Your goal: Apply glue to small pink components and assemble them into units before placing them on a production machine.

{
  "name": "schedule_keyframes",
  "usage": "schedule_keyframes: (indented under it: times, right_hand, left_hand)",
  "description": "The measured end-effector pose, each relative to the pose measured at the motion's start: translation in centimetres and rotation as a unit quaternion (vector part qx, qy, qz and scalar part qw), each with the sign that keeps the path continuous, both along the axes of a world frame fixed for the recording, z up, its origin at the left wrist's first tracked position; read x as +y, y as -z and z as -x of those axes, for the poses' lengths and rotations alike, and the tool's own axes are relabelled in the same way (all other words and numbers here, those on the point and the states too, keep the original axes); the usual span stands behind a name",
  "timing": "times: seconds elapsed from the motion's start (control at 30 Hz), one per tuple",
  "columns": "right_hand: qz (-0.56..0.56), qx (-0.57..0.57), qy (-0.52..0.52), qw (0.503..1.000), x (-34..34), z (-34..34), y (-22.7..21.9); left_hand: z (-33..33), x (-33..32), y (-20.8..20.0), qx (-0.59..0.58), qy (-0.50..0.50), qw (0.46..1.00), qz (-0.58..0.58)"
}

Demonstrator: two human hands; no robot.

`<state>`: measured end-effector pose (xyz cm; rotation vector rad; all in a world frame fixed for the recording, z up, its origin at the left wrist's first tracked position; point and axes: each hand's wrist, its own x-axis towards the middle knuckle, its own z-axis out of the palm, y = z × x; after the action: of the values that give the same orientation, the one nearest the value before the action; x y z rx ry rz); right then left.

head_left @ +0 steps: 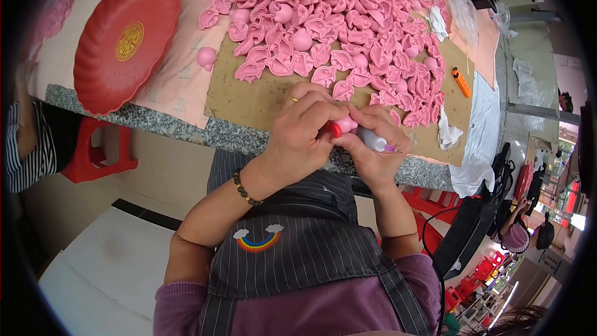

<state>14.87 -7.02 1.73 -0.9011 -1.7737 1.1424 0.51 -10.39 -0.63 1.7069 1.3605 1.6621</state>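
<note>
At the table's near edge, my left hand [301, 127] is closed, pinching a small pink moulded piece [346, 126] and a round red part [336, 130] at its side. My right hand [379, 152] meets it from the right, thumb and forefinger pressed to the same pink piece. Tucked in the right palm is a small whitish bottle [374, 141] with a purplish tip. My fingers cover much of the pink piece. Just beyond my hands spreads a large heap of pink moulded shells [323, 76], with several round pink balls among them.
The heap lies on a brown board [227, 96] over a granite table [239, 134]. A red scalloped tray [102, 43] stands left. An orange lighter [461, 83] and white crumpled tissue [449, 132] lie right. A red stool [102, 152] and a person in striped clothing are at far left.
</note>
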Motion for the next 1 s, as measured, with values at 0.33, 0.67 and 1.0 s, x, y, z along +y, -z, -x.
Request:
schedule_keyframes:
  times: [0.33, 0.67, 1.0]
  right_hand:
    - [-0.086, -0.074, 0.060, 0.992, 0.7, -3.2, -1.2]
    - [-0.196, -0.454, 0.317, 0.809, 2.3, -15.3, -1.4]
    - [0.007, -0.038, 0.059, 0.998, -1.2, -1.0, -1.4]
  left_hand:
    - [0.3, -0.9, -0.3, -0.136, 0.075, 0.981, 0.112]
    - [-0.1, -0.3, -0.4, -0.031, 0.055, 0.995, 0.078]
    - [-0.3, -0.7, -0.1, -0.011, -0.004, 0.998, 0.060]
